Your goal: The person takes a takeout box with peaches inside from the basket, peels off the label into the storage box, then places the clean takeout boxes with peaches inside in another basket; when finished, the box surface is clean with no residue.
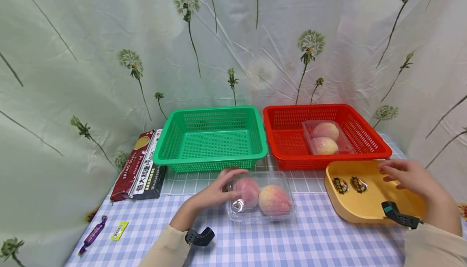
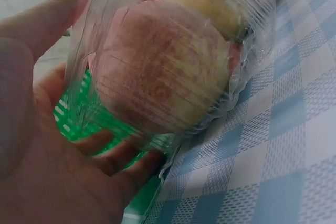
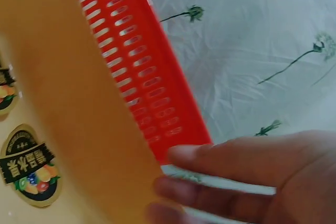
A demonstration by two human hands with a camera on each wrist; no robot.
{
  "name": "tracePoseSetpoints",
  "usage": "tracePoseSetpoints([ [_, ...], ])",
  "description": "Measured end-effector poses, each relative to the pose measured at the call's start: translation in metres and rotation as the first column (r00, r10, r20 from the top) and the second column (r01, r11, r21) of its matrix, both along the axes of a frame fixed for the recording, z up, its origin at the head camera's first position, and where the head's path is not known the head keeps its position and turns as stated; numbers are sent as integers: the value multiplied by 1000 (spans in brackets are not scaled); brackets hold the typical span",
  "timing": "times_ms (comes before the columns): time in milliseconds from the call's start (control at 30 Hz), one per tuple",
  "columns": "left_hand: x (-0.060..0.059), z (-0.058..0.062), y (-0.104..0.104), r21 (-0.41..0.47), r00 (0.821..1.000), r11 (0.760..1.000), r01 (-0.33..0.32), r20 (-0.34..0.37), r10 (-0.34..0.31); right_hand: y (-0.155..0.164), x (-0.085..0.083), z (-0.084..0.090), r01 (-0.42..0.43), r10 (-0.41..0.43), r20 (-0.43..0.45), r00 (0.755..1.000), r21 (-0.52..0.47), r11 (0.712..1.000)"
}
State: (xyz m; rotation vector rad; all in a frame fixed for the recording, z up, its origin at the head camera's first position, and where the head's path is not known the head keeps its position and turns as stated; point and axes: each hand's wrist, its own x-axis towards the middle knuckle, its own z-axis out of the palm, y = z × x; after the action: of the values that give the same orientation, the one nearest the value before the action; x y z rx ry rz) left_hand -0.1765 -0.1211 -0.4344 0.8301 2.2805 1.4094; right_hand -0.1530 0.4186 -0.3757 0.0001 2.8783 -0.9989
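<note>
A clear plastic clamshell box [image 1: 258,218] with two peaches [image 1: 274,200] in it lies on the checked cloth, in front of the green basket. My left hand [image 1: 223,190] grips the box's left end; in the left wrist view, thumb and fingers sit on either side of the clear wall. Above the right part of a yellow tray [image 1: 350,215] hovers my right hand [image 1: 410,177], fingers loosely bent and holding nothing. Two dark oval fruit stickers [image 1: 359,184] lie inside that tray. The right wrist view shows one sticker [image 3: 31,165] close up, left of the fingers.
Behind the clamshell stands a green basket [image 1: 209,163]. Right of it, a red basket [image 1: 324,162] holds another clamshell of peaches [image 1: 326,137]. Pasta packages [image 1: 136,165] lie at the left, with a purple-wrapped candy [image 1: 93,235] and a yellow packet [image 1: 119,231] nearer.
</note>
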Motion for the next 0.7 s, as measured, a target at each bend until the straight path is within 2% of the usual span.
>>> tracePoseSetpoints([
  [67, -2, -2, -1, 31, 999, 999, 24, 41, -25, -2, 1, 4, 89, -88, -64, 994, 16, 996],
  [133, -3, -2, -1, 73, 996, 996, 46, 73, -52, -6, 2, 6, 194, -191, -141, 971, 2, 981],
  [267, -4, -1, 0, 131, 994, 991, 39, 96, -52, -15, 0, 6, 348, -369, -249, 895, -125, 929],
  [333, -3, 0, 2, 143, 995, 989, 23, 97, -37, -21, -3, 5, 407, -445, -263, 856, -189, 894],
  [400, -1, 2, 3, 149, 995, 989, 10, 94, -24, -27, -7, 4, 443, -503, -236, 832, -263, 857],
  [467, 2, 4, 4, 151, 996, 988, -7, 91, -7, -32, -11, 2, 462, -533, -172, 829, -327, 824],
  [567, 5, 7, 7, 161, 994, 986, -51, 107, 34, -35, -16, -2, 447, -513, -77, 855, -393, 804],
  [633, 6, 7, 10, 173, 989, 980, -97, 128, 75, -33, -18, -5, 430, -483, -35, 875, -400, 809],
  [700, 7, 6, 12, 186, 978, 972, -147, 175, 114, -31, -20, -10, 400, -449, -35, 893, -397, 826],
])
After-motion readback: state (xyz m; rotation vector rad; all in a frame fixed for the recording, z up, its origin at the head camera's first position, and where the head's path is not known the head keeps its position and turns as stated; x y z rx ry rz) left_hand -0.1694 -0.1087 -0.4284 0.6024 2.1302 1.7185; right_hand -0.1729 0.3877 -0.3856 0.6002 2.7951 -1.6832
